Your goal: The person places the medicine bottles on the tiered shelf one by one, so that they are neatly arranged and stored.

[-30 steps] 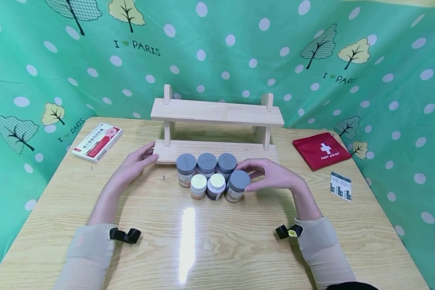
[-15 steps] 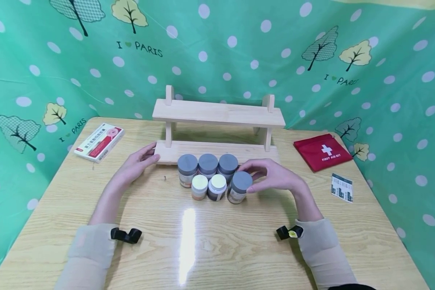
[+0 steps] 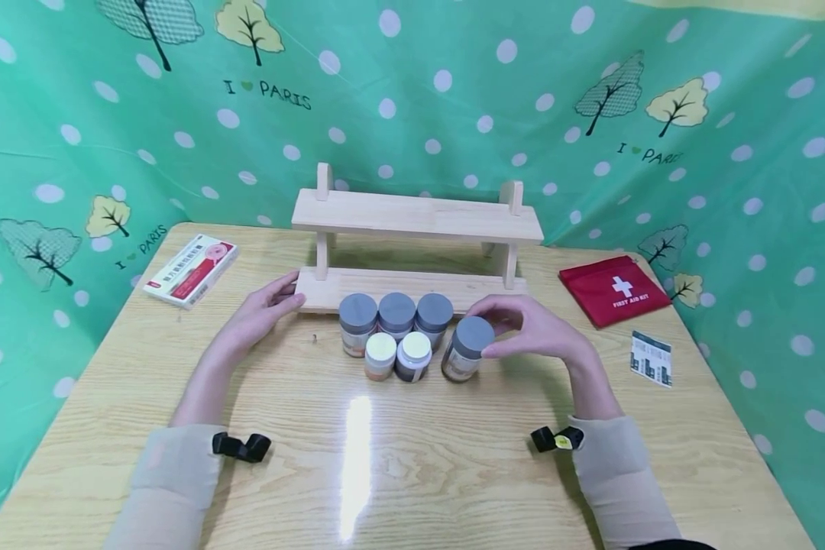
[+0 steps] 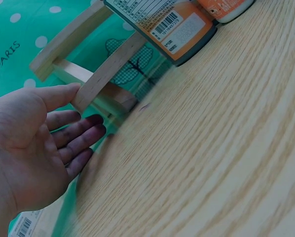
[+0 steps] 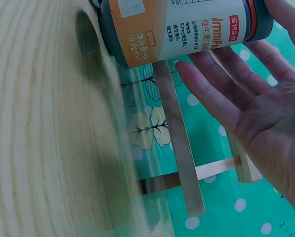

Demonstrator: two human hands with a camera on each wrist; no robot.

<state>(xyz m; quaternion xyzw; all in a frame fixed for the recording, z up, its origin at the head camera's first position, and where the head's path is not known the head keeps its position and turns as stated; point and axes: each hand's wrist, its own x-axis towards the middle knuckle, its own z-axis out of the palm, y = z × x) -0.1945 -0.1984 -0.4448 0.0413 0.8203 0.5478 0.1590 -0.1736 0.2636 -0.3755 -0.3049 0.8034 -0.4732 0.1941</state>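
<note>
My right hand (image 3: 532,327) holds a supplement bottle (image 3: 469,350) with a grey lid, thumb at the front and fingers behind. The bottle tilts a little and stands apart from the others; its orange-and-white label shows in the right wrist view (image 5: 182,29). My left hand (image 3: 261,315) touches the left end of the wooden two-tier shelf (image 3: 412,286); its thumb lies straight against the lower board and its fingers are loose. Three grey-lidded bottles (image 3: 396,312) form a row before the shelf, with two smaller white-lidded bottles (image 3: 381,357) in front of them.
A white-and-red medicine box (image 3: 191,271) lies at the table's left back. At the right are a red first aid pouch (image 3: 614,290) and a blister pack (image 3: 651,357). A green dotted cloth (image 3: 419,99) hangs behind and at both sides of the wooden table (image 3: 454,473).
My right hand has drawn its grey-lidded bottle to the right, widening the gap to the white-lidded one, and the bottle has tilted. My left hand stays at the shelf's end.
</note>
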